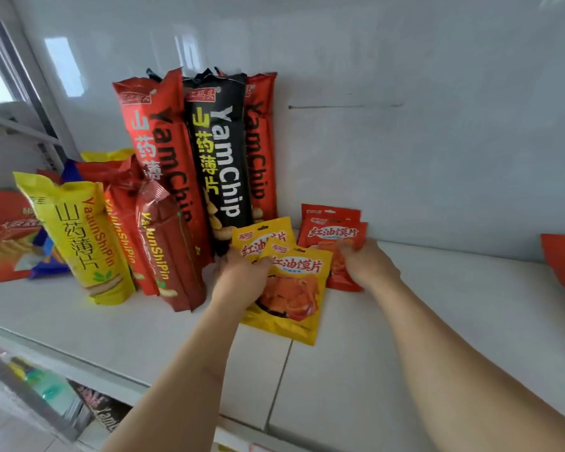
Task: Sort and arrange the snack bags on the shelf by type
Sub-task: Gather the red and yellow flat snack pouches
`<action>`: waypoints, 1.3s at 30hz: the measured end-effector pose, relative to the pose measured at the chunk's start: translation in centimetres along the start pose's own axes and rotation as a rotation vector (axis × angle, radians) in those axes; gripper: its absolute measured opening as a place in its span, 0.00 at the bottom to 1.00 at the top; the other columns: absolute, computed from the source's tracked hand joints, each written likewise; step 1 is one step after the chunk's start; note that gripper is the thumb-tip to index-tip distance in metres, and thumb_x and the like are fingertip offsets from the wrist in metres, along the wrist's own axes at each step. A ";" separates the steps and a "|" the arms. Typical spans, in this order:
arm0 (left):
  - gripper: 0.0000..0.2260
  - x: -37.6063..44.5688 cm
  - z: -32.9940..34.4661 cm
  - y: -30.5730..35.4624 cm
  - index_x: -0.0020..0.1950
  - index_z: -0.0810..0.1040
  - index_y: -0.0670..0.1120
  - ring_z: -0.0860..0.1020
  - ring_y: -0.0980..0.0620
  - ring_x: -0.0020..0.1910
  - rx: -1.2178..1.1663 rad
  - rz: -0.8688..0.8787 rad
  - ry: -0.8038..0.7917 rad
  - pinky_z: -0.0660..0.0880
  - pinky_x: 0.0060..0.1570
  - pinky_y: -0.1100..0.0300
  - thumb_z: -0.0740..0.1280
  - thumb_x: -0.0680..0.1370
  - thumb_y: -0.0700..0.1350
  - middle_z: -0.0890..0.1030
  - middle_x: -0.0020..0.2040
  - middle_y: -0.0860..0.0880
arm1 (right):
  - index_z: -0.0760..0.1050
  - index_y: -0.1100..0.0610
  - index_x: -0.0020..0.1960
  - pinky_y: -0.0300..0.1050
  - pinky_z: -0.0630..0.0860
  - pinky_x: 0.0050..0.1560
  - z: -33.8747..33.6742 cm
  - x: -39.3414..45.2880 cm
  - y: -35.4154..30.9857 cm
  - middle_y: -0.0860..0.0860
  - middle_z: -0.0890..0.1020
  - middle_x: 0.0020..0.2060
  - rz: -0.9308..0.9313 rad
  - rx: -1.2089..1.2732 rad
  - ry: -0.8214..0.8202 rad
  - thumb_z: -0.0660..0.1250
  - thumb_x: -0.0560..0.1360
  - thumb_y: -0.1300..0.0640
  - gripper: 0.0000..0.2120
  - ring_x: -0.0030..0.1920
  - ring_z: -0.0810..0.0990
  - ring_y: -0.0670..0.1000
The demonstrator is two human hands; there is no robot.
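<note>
With the left hand (242,275) pinching the front yellow pouch (291,288) and the right hand (369,265) gripping the red pouches (335,238) on the shelf (437,321), a careless nudge could topple the tall black bag (221,164) (propped just behind).

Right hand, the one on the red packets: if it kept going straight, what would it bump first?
The right hand already touches the small red snack pouches; behind them, probably the white back wall.
</note>
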State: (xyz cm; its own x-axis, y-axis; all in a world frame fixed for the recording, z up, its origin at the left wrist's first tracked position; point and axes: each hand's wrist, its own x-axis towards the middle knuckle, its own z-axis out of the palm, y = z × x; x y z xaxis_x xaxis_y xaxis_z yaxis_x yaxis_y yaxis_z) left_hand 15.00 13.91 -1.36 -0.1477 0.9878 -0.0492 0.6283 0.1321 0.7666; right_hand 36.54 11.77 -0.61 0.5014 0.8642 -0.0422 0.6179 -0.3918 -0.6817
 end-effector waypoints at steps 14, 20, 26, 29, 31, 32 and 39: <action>0.48 1.3 0.4 -0.9 0.78 0.54 0.48 0.76 0.41 0.66 -0.113 -0.008 -0.021 0.75 0.62 0.45 0.79 0.68 0.57 0.75 0.69 0.47 | 0.76 0.61 0.60 0.46 0.78 0.46 1.1 4.1 -0.9 0.56 0.83 0.54 0.059 0.566 0.161 0.74 0.73 0.55 0.18 0.49 0.83 0.57; 0.37 0.6 0.1 -0.5 0.73 0.65 0.47 0.77 0.42 0.64 -0.193 -0.026 -0.047 0.74 0.58 0.51 0.79 0.70 0.52 0.78 0.66 0.49 | 0.79 0.56 0.52 0.53 0.82 0.49 1.0 3.8 -0.5 0.55 0.85 0.48 0.069 0.814 0.008 0.73 0.74 0.60 0.08 0.43 0.85 0.56; 0.06 0.3 -0.5 -0.9 0.46 0.82 0.52 0.83 0.51 0.47 -0.337 0.022 -0.148 0.80 0.55 0.50 0.76 0.74 0.43 0.86 0.49 0.52 | 0.80 0.55 0.49 0.61 0.81 0.52 1.0 3.9 -0.3 0.56 0.86 0.47 0.089 0.933 -0.073 0.74 0.73 0.60 0.06 0.45 0.86 0.59; 0.06 0.0 -0.5 -1.0 0.45 0.80 0.54 0.82 0.52 0.47 -0.366 0.037 -0.150 0.80 0.53 0.51 0.74 0.76 0.44 0.84 0.46 0.55 | 0.80 0.55 0.50 0.61 0.81 0.51 0.9 3.8 0.0 0.57 0.86 0.47 0.097 0.972 -0.087 0.73 0.74 0.60 0.06 0.44 0.86 0.58; 0.03 0.0 -0.4 -1.2 0.49 0.80 0.55 0.81 0.51 0.49 -0.350 0.057 -0.117 0.79 0.56 0.51 0.72 0.78 0.47 0.83 0.48 0.56 | 0.79 0.56 0.52 0.62 0.82 0.50 0.9 3.7 0.2 0.57 0.86 0.47 0.097 0.997 -0.094 0.72 0.75 0.59 0.06 0.44 0.86 0.58; 0.03 -0.1 -0.4 -1.3 0.53 0.80 0.54 0.81 0.50 0.51 -0.348 0.064 -0.099 0.78 0.57 0.51 0.70 0.79 0.48 0.83 0.49 0.56 | 0.79 0.56 0.54 0.62 0.82 0.49 1.0 3.7 0.3 0.57 0.86 0.48 0.098 1.009 -0.096 0.72 0.75 0.58 0.08 0.44 0.86 0.58; 0.11 -0.1 -1.0 -1.3 0.54 0.80 0.52 0.79 0.49 0.53 -0.440 0.066 -0.018 0.75 0.57 0.53 0.63 0.82 0.56 0.81 0.48 0.57 | 0.79 0.56 0.57 0.62 0.82 0.49 0.8 3.5 0.5 0.55 0.86 0.48 0.125 1.044 -0.074 0.73 0.75 0.55 0.11 0.44 0.86 0.57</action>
State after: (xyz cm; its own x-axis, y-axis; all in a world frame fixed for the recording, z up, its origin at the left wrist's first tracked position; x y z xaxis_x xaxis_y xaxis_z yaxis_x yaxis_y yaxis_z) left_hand 13.48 13.53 -1.70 -0.1026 0.9947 0.0007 0.2502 0.0251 0.9679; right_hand 38.10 14.83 -1.71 0.4654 0.8674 -0.1763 -0.2815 -0.0438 -0.9585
